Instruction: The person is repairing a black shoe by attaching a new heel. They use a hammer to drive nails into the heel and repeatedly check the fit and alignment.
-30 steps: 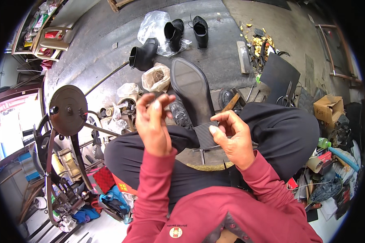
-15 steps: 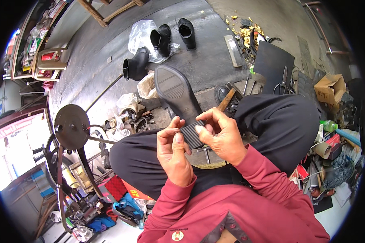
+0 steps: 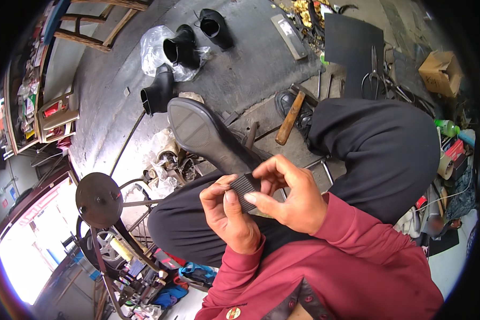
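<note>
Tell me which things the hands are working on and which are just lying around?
In use:
- shoe, sole up on the lap
- ribbed heel piece, pinched by both hands
- left hand
- right hand

Lying about:
- hammer
- black boots
- cardboard box
- black sheet
- pliers

Dark grey shoe sole [image 3: 200, 130]; black ribbed heel piece [image 3: 244, 186]; red sleeves [image 3: 352, 229]; black trousers [image 3: 378, 144]; brown-handled hammer [image 3: 289, 118].

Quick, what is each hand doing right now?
Left hand: closed, thumb pressing the ribbed heel piece.
Right hand: closed, pinching the same heel piece on the shoe.
</note>
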Tool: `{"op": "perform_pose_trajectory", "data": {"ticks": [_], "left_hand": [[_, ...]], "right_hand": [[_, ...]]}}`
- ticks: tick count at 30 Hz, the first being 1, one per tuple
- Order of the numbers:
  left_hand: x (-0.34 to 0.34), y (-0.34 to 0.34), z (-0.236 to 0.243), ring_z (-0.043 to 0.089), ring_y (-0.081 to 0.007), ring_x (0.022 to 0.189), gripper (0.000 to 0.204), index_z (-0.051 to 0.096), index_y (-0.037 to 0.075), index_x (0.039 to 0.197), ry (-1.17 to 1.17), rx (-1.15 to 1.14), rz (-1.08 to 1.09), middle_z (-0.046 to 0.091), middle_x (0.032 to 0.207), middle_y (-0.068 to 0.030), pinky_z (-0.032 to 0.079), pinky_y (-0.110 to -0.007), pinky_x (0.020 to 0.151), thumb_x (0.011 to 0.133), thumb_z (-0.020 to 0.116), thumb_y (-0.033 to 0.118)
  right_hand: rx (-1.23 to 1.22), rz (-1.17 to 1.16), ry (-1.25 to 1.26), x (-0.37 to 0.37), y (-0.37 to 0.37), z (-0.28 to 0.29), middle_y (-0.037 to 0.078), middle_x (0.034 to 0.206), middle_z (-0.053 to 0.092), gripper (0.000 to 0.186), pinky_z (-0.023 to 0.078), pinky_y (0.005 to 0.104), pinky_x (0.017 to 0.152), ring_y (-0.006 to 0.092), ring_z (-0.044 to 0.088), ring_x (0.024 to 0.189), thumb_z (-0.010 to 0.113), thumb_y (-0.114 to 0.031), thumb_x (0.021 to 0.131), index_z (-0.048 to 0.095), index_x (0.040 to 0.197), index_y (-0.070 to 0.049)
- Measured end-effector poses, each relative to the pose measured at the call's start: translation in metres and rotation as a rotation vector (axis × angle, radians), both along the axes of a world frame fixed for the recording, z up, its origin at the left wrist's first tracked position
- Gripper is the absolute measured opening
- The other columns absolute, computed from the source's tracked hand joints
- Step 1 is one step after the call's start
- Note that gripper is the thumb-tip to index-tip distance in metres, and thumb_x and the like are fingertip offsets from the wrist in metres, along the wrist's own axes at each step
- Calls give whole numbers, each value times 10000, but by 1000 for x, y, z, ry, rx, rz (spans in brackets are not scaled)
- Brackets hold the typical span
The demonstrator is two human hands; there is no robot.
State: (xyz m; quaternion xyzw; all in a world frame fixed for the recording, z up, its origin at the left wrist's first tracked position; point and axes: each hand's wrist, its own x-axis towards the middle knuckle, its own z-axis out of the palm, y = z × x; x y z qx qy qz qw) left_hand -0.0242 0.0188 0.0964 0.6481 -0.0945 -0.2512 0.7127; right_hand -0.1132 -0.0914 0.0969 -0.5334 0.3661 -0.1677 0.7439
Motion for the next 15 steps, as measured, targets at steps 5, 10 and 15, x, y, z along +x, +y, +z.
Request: {"op": "perform_pose_trajectory", "data": {"ticks": [5,10,15], "left_hand": [[-2,1,-2,613,-228,1134,163,561,53,1194,-53,60,16,661,1223,-183,488,-366,1012,1077,639,134],[-1,3,-2,591,-220,1149,153,539,70,1213,-44,73,-3,654,1248,-202,444,-376,1054,1081,591,130],[-2,5,1,583,-216,1127,158,496,90,1232,-64,122,-15,646,1266,-218,443,-374,1043,1098,547,157]], "right_hand": [[39,35,-11,-14,2,4,84,865,721,212,580,292,739,143,723,789,871,-83,873,684,920,4],[-86,-30,-119,-15,5,1,116,858,703,179,549,324,658,226,718,732,845,-17,821,690,908,5],[-248,-57,-213,-13,6,1,95,843,637,179,522,396,582,303,684,679,828,-92,846,664,904,-47]]}}
